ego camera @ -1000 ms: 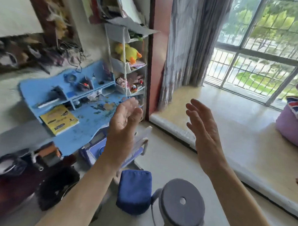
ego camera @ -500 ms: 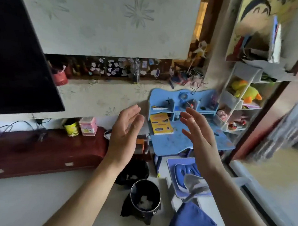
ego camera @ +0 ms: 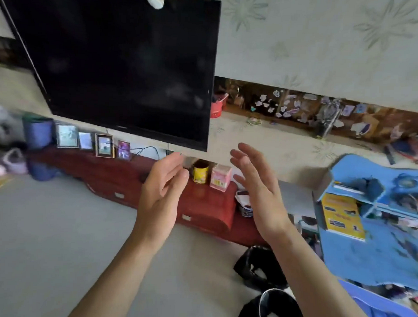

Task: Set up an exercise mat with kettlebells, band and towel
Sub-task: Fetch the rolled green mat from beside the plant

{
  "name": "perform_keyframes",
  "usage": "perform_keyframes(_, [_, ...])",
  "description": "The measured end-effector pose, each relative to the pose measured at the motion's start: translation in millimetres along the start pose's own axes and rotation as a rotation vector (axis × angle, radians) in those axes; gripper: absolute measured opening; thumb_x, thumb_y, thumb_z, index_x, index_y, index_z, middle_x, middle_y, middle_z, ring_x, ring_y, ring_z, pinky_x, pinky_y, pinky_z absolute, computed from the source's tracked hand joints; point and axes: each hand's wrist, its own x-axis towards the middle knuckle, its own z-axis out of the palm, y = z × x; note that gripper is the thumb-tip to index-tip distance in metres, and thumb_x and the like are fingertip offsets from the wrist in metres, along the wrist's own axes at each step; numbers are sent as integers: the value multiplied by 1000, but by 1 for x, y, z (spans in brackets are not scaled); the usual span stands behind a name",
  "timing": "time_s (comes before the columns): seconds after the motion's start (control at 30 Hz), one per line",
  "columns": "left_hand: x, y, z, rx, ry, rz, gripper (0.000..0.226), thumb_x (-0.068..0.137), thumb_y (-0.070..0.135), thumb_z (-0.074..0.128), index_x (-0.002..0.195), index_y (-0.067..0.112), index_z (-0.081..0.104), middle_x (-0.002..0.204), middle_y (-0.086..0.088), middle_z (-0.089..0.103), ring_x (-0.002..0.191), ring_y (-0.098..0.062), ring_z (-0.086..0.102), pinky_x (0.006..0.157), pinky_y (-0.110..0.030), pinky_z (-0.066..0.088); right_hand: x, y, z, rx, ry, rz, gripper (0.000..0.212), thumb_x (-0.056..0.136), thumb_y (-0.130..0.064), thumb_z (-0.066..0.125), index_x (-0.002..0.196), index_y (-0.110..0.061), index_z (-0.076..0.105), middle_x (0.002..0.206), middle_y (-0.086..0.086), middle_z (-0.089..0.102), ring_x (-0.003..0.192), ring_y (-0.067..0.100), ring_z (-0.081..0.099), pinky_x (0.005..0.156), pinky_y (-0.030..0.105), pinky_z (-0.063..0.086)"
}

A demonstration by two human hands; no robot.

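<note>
Exercise mat, kettlebells, band and towel: where they lie cannot be told from this view. The left hand (ego camera: 160, 192) and the right hand (ego camera: 259, 191) are raised side by side in mid-air, apart from each other, palms turned inward, fingers straight and loosely spread, holding nothing. Behind them a low dark red cabinet (ego camera: 201, 205) runs along the wall, standing on a pale grey floor (ego camera: 46, 235). On the cabinet top stand a row of small framed pictures (ego camera: 104, 145), a blue round container (ego camera: 37, 132) at the left end, and, between the two hands in the view, a yellow tin (ego camera: 200, 173) just beside a pink box (ego camera: 220, 177). A large black screen (ego camera: 126, 65) hangs above the cabinet against wallpaper (ego camera: 325, 44) printed with faint starry flowers. To the right of the screen a dark recess (ego camera: 300, 107) in the wall is dotted with small stickers, and a red basket (ego camera: 215, 108) sits on the ledge at its left end. At the right edge stands a blue child's desk (ego camera: 378, 247) with a yellow book (ego camera: 342, 215) lying on it. Near the desk, on the floor below the right forearm, sit a crumpled black bag (ego camera: 258, 269) and a black-lined bin (ego camera: 274, 307).
</note>
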Motion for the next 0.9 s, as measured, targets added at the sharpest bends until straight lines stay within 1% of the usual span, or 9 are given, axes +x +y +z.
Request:
perform_keyframes(0.2, [55,-33,-78,89,214,-25,66,83,57,56,138,21,57,139,9,63,132,-5,57,114,-45,46,84,35,95,56,-187,20,48,93,-52,51,138,-35,55,137,-13,62,131,1,55,117,39,42])
perform_keyframes(0.33, [109,-50,-115,94,328,-31,59,78,57,61,130,30,61,136,13,65,130,-4,58,114,-42,45,148,55,150,118,-298,21,41,98,-53,53,136,-38,56,134,-15,63,128,-1,57,116,38,43])
perform_keyframes(0.43, [159,-55,-136,83,454,-47,50,80,49,66,125,28,63,132,11,68,127,-6,61,114,-43,46,205,59,188,169,-387,44,49,90,-56,50,136,-38,55,130,-17,65,122,-3,60,111,30,46])
perform_keyframes(0.5, [187,-55,-151,70,529,-39,36,84,40,63,119,30,65,130,9,68,125,-8,63,112,-43,47,239,59,214,189,-439,31,41,98,-47,48,136,-35,55,128,-16,66,120,-3,61,104,21,47])
perform_keyframes(0.57, [213,-58,-169,95,582,-27,36,86,39,60,119,28,66,129,9,69,125,-9,63,112,-42,48,271,60,242,210,-484,21,36,103,-37,47,137,-32,55,125,-16,66,117,-6,62,95,10,48])
perform_keyframes(0.6, [224,-60,-179,116,613,-35,40,86,39,60,123,25,66,129,8,69,125,-9,63,112,-42,48,286,60,256,225,-507,31,36,103,-36,47,137,-31,55,123,-16,67,116,-6,62,94,9,49])
perform_keyframes(0.73, [257,-78,-229,146,724,-43,53,85,41,60,133,17,62,130,10,68,124,-9,63,111,-41,49,326,68,319,247,-568,28,43,95,-46,49,135,-31,57,125,-15,69,119,-1,63,107,28,49])
perform_keyframes(0.83, [277,-93,-270,135,796,-37,48,86,37,61,129,15,63,125,9,70,121,-10,65,110,-40,50,348,80,371,267,-629,50,31,102,-35,47,131,-33,58,127,-14,68,116,-5,63,100,22,52])
perform_keyframes(0.9, [292,-106,-305,148,831,-24,46,90,37,69,129,14,63,127,5,69,122,-13,64,110,-42,49,364,89,415,258,-664,53,34,99,-40,49,131,-35,58,130,-12,67,120,-3,62,104,26,51])
